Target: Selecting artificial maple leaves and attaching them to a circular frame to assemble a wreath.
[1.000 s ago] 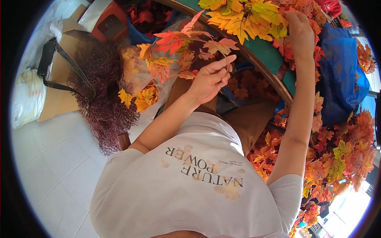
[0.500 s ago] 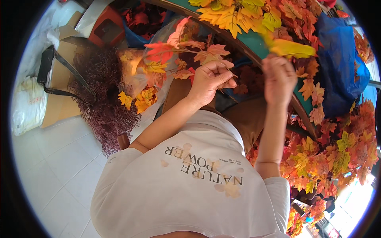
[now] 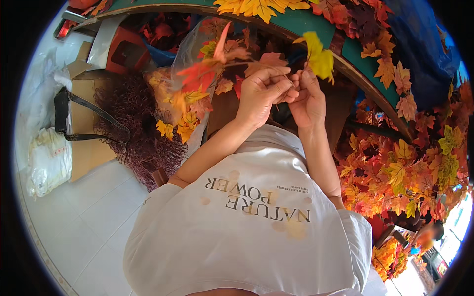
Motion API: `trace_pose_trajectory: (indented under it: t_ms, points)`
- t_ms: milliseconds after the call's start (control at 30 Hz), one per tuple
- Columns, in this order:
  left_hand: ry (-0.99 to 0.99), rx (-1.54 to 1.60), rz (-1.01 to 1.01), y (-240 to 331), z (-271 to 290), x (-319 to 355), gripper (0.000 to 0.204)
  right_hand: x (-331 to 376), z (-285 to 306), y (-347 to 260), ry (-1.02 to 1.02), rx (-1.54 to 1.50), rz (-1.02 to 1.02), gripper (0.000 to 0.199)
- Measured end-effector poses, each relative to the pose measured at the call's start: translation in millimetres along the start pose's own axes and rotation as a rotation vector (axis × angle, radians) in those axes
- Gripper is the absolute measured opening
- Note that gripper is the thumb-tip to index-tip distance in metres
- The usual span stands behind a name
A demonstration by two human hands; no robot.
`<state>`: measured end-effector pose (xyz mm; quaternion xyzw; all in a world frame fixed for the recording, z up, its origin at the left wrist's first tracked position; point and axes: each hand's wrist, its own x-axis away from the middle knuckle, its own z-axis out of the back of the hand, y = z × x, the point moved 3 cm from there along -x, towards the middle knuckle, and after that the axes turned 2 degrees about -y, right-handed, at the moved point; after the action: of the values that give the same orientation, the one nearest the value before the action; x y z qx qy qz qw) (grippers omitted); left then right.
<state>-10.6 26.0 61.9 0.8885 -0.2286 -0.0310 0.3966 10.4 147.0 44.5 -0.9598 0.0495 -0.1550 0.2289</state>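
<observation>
My left hand [image 3: 260, 96] pinches the thin stem of an artificial maple leaf spray. Its red leaves [image 3: 196, 76] spread out to the left of that hand, partly blurred. My right hand [image 3: 309, 102] is closed, thumb against fingers, on a yellow artificial leaf [image 3: 320, 56] that stands up above the fingertips. Both hands meet over my lap, fingertips close together or touching. Exactly where the leaf's stalk and the spray's stem lie is hidden by the fingers.
A green-topped table [image 3: 296, 20] with a wooden edge curves ahead, bearing yellow leaves [image 3: 261, 6]. Orange-red leaves [image 3: 400, 167] are heaped at right, below a blue bag [image 3: 419, 44]. At left are purple curly strands [image 3: 133, 123], a cardboard box [image 3: 83, 111] and a black strap [image 3: 94, 106].
My right hand has come left and down from the table edge with the yellow leaf, to beside my left hand. The left hand still pinches the stem. The view has shifted slightly.
</observation>
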Motion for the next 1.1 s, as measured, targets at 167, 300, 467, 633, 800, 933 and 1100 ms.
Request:
trace_pose_trajectory:
  t_ms: [167,300,467,633,800,933,1100]
  points:
    - [-0.043,-0.044,-0.002,4.3,3.5,-3.3,0.024,0.6,14.6,-7.4,0.072,-0.086,0.015,0.009]
    - [-0.129,-0.038,-0.012,5.8,6.5,-4.3,0.019,9.9,14.1,5.2,0.134,0.012,0.064,0.010]
    - [-0.069,-0.394,-0.376,1.7,4.1,-5.8,0.011,12.8,13.7,35.2,0.154,0.426,0.197,0.008]
    - [0.136,-0.670,-0.323,-11.6,4.8,-0.3,0.003,1.5,13.6,38.9,0.085,1.069,0.592,0.008]
    - [0.284,-0.545,-0.433,-19.0,18.5,-4.3,0.006,4.5,3.2,35.6,-0.012,1.141,0.720,0.012]
    - [0.362,-0.246,-0.218,-16.8,20.9,-4.8,0.014,2.7,14.9,41.5,0.038,0.767,0.388,0.007]
    - [0.553,-0.070,-0.121,-16.1,46.2,-14.0,0.032,-1.7,19.3,24.8,0.131,0.592,0.498,0.013]
